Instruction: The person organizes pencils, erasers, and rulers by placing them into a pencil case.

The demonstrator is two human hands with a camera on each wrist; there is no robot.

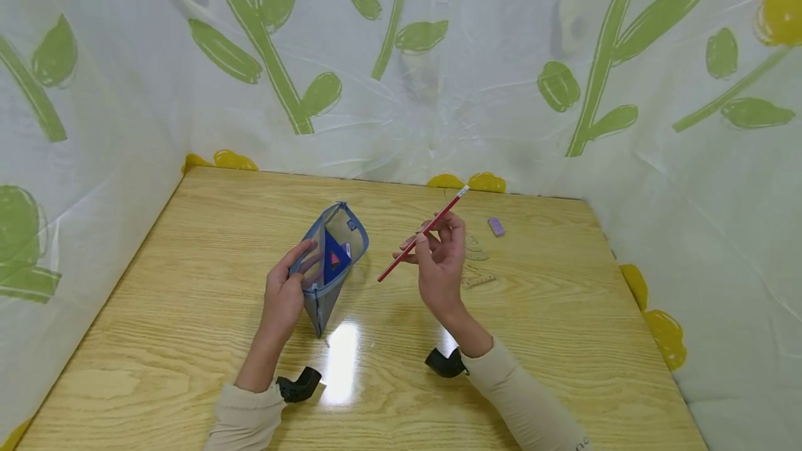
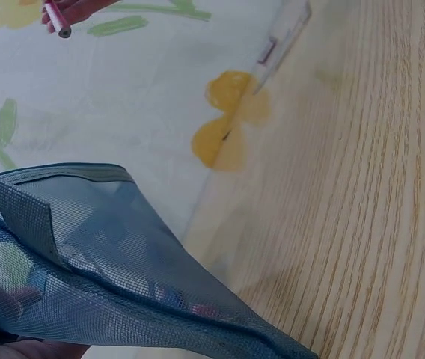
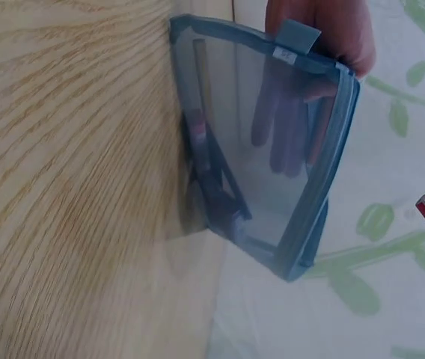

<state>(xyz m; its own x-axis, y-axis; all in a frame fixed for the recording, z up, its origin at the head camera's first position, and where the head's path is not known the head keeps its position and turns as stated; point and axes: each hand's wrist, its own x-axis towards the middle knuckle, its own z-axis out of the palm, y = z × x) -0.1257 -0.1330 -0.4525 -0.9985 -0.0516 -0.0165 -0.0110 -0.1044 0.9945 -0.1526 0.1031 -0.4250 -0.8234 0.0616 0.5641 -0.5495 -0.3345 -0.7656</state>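
Note:
My left hand [image 1: 283, 298] grips a blue mesh zip pouch [image 1: 328, 301] by its left side, its mouth gaping upward. Inside it are a dark blue triangular piece [image 1: 331, 256] with a pinkish patch and a small whitish item. Through the mesh in the right wrist view, fingers of the left hand [image 3: 281, 120] and a few slim things low in the pouch [image 3: 265, 217] show. To the right of the pouch, my right hand [image 1: 443, 277] pinches a red pencil [image 1: 447, 207] between thumb and fingers. The pencil slants, white end up and away, other end down toward the pouch.
On the wooden table [image 1: 551, 298], right of the right hand, lie a purple eraser [image 1: 496, 227], a clear protractor [image 1: 477, 250] and a clear ruler-like piece [image 1: 480, 279], partly hidden by the hand. A white flowered curtain [image 1: 489, 103] borders the table at the back and sides.

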